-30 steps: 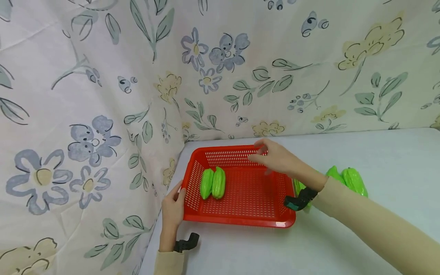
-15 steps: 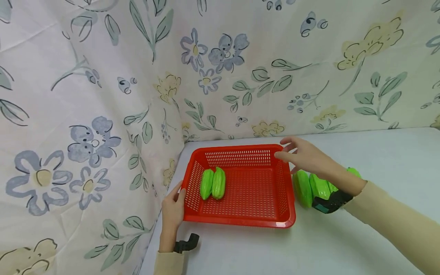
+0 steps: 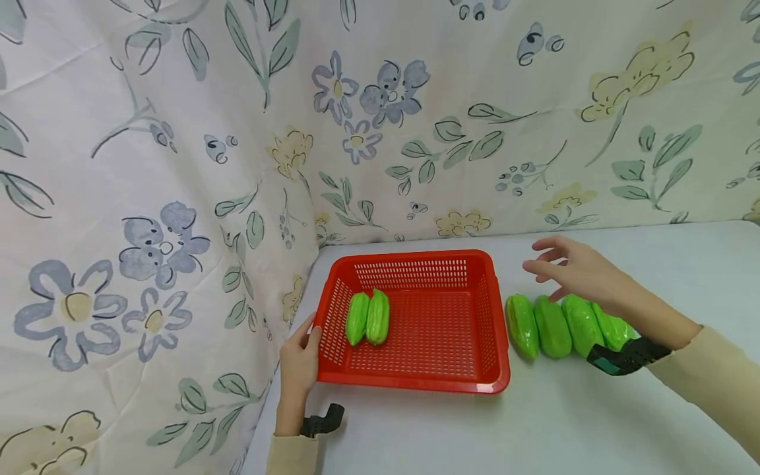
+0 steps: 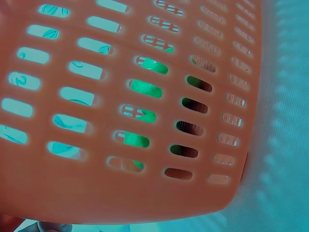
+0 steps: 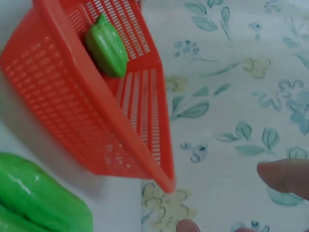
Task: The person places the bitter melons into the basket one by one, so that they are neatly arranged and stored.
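My left hand grips the left rim of a red plastic basket, thumb over the edge. Two glossy, bright green ridged gourds lie side by side at the basket's left end. Their green shows through the slots of the basket wall in the left wrist view. Right of the basket, several more green gourds lie in a row on the table. Over the back of that row hovers my right hand, fingers loosely bent and holding nothing. Its fingertips show at the lower right in the right wrist view.
A white table bears everything. Floral cloth hangs along the left side and behind the table. The basket's right wall stands close beside the nearest gourd of the row.
My right hand has moved right, from above the basket's back right part to above the gourd row, which now shows more fully. The left hand and basket have stayed put.
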Motion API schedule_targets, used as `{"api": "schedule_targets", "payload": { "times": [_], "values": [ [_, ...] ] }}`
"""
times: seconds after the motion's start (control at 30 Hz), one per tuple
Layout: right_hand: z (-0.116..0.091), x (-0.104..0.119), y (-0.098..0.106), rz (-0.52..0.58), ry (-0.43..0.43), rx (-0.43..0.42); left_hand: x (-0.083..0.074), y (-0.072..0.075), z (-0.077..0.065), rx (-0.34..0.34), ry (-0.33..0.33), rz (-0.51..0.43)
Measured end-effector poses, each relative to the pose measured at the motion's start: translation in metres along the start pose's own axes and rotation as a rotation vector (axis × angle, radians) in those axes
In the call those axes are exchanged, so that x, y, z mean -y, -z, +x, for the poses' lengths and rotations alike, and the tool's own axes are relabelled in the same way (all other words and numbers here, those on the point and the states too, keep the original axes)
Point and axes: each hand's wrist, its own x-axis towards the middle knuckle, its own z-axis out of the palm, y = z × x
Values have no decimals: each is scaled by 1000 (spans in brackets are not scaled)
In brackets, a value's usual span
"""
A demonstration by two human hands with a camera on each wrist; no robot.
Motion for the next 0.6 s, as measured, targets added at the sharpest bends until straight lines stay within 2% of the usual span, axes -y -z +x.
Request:
{"api": "schedule_targets", "payload": {
  "times": [0.3, 0.6],
  "values": [
    [-15, -32, 27, 4, -58, -21, 1, -1, -1, 0, 17, 14],
    [-28, -61, 45, -4, -86, -36, 0, -1, -1, -10, 8, 6]
  ]
}}
